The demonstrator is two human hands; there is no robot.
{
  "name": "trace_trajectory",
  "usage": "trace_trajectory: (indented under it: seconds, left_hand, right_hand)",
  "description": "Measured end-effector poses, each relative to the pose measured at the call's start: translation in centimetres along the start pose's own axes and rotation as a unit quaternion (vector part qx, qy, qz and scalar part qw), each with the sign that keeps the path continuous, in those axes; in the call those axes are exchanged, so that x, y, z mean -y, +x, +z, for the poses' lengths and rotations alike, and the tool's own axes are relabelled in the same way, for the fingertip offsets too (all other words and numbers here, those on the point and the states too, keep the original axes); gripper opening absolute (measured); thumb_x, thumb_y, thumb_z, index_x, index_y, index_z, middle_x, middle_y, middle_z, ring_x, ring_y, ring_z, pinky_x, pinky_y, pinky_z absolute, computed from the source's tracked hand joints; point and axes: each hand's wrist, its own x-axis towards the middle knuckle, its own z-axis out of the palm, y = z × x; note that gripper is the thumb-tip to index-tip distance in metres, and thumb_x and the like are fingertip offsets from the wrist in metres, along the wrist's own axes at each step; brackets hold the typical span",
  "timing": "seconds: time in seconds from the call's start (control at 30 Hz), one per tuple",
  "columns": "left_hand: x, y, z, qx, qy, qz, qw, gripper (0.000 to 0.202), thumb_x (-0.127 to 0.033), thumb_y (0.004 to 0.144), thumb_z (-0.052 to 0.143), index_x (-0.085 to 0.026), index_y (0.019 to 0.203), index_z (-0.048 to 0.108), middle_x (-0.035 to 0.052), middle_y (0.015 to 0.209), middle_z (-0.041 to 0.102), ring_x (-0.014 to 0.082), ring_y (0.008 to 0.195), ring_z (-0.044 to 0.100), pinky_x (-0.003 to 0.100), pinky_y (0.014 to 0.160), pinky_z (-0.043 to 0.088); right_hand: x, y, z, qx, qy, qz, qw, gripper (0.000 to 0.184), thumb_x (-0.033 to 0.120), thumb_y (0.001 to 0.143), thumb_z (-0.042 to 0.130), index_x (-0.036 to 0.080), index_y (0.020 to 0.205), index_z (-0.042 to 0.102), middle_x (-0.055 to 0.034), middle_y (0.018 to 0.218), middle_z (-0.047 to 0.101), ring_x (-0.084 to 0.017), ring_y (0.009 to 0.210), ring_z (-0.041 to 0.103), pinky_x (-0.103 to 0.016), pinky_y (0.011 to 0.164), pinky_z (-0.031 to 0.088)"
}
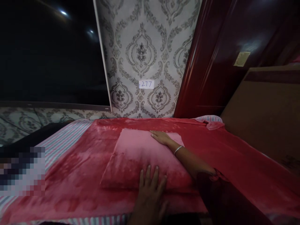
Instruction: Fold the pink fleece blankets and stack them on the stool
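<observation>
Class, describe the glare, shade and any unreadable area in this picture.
Head view: sharp glare spots on the black screen, softer sheen on the dark red woodwork; head view: left hand dimmer than the right hand; head view: pixelated block hides detail at the left edge.

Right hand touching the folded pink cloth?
Touching: the head view shows the right hand laid flat on the folded pink cloth near its far edge, no gap visible.

The light is dim — two white glare spots [63, 12] mark the black screen [51, 62].
</observation>
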Motion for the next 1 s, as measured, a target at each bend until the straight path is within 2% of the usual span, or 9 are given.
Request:
trace_trajectory:
  seconds: [0.17, 0.27, 0.33, 0.43, 0.5, 0.57, 0.67, 0.83, 1.0]
  left_hand:
    - [0.0, 0.3, -0.8, 0.000, -0.014, -0.007, 1.000, 0.083, -0.037, 0.077, 0.068, -0.031, 0.153, 0.035, 0.0085, 0.162, 0.031, 0.0379, 0.148, 0.023, 0.061, 0.118, 0.015]
    - [1.1, 0.3, -1.6, -0.039, -0.017, -0.015, 0.999, 0.075, -0.030, 0.076, 0.066, -0.026, 0.148, 0.045, 0.0099, 0.158, 0.039, 0.0363, 0.147, 0.027, 0.063, 0.119, 0.010]
    - [2.4, -0.2, -2.2, -0.070, -0.010, -0.039, 0.997, 0.064, -0.027, 0.079, 0.062, -0.024, 0.142, 0.053, 0.0101, 0.155, 0.045, 0.0346, 0.146, 0.029, 0.063, 0.120, 0.006]
    - [4.4, -1.5, -2.6, -0.062, 0.019, -0.068, 0.996, 0.063, -0.029, 0.080, 0.063, -0.027, 0.142, 0.054, 0.0079, 0.153, 0.047, 0.0369, 0.147, 0.027, 0.063, 0.120, 0.005]
    - [5.0, -2.5, -2.3, -0.044, 0.031, -0.075, 0.996, 0.072, -0.032, 0.076, 0.067, -0.031, 0.146, 0.050, 0.0063, 0.156, 0.043, 0.0401, 0.149, 0.020, 0.064, 0.119, 0.005]
    - [5.1, -3.3, -1.9, -0.040, 0.031, -0.081, 0.995, 0.077, -0.033, 0.073, 0.069, -0.032, 0.147, 0.047, 0.0062, 0.159, 0.039, 0.0422, 0.150, 0.016, 0.065, 0.119, 0.006]
    - [4.8, -3.7, -1.5, -0.027, 0.032, -0.089, 0.995, 0.079, -0.033, 0.073, 0.069, -0.031, 0.148, 0.046, 0.0063, 0.160, 0.036, 0.0432, 0.150, 0.016, 0.066, 0.118, 0.010]
    - [5.0, -3.7, -1.9, -0.010, 0.042, -0.066, 0.997, 0.081, -0.037, 0.077, 0.067, -0.030, 0.152, 0.040, 0.0057, 0.162, 0.032, 0.0430, 0.150, 0.015, 0.064, 0.119, 0.010]
    - [5.0, -3.8, -2.0, -0.003, 0.036, -0.073, 0.997, 0.082, -0.036, 0.076, 0.067, -0.030, 0.153, 0.039, 0.0050, 0.163, 0.032, 0.0434, 0.150, 0.014, 0.064, 0.119, 0.008]
  right_hand:
    - [3.2, -1.3, -1.8, -0.032, -0.030, -0.007, 0.999, 0.062, 0.054, 0.103, 0.028, 0.029, 0.159, 0.023, -0.0058, 0.166, 0.017, -0.031, 0.154, 0.009, -0.062, 0.120, 0.010]
    - [6.9, -3.1, -1.5, -0.037, -0.051, -0.114, 0.991, 0.060, 0.053, 0.103, 0.029, 0.032, 0.158, 0.026, -0.0051, 0.167, 0.014, -0.029, 0.154, 0.008, -0.059, 0.121, 0.011]
    - [9.3, -4.5, -0.5, 0.003, -0.061, -0.214, 0.975, 0.058, 0.054, 0.103, 0.031, 0.035, 0.157, 0.027, -0.0032, 0.167, 0.014, -0.029, 0.154, 0.009, -0.057, 0.121, 0.013]
    - [11.6, -5.5, 1.3, 0.053, -0.067, -0.320, 0.944, 0.056, 0.055, 0.103, 0.031, 0.040, 0.157, 0.025, 0.0005, 0.167, 0.016, -0.027, 0.154, 0.009, -0.057, 0.120, 0.015]
    - [11.9, -5.0, 2.2, 0.058, -0.075, -0.343, 0.934, 0.057, 0.057, 0.103, 0.031, 0.039, 0.157, 0.025, 0.0007, 0.167, 0.016, -0.028, 0.154, 0.008, -0.060, 0.120, 0.014]
    - [11.5, -3.5, 2.6, 0.046, -0.087, -0.326, 0.940, 0.061, 0.059, 0.102, 0.031, 0.037, 0.158, 0.023, -0.0005, 0.167, 0.014, -0.031, 0.154, 0.006, -0.063, 0.119, 0.010]
    - [10.4, -0.1, 2.5, 0.038, -0.092, -0.245, 0.964, 0.063, 0.061, 0.101, 0.029, 0.037, 0.159, 0.019, -0.0012, 0.167, 0.012, -0.033, 0.153, 0.007, -0.065, 0.118, 0.011]
    - [9.0, 5.1, 2.2, 0.064, -0.054, -0.120, 0.989, 0.065, 0.062, 0.101, 0.027, 0.035, 0.159, 0.020, -0.0021, 0.167, 0.015, -0.031, 0.153, 0.015, -0.057, 0.119, 0.020]
    - [8.6, 6.9, 2.6, 0.059, -0.011, -0.029, 0.998, 0.064, 0.063, 0.101, 0.019, 0.035, 0.158, 0.027, -0.0025, 0.164, 0.026, -0.031, 0.150, 0.025, -0.060, 0.118, 0.024]
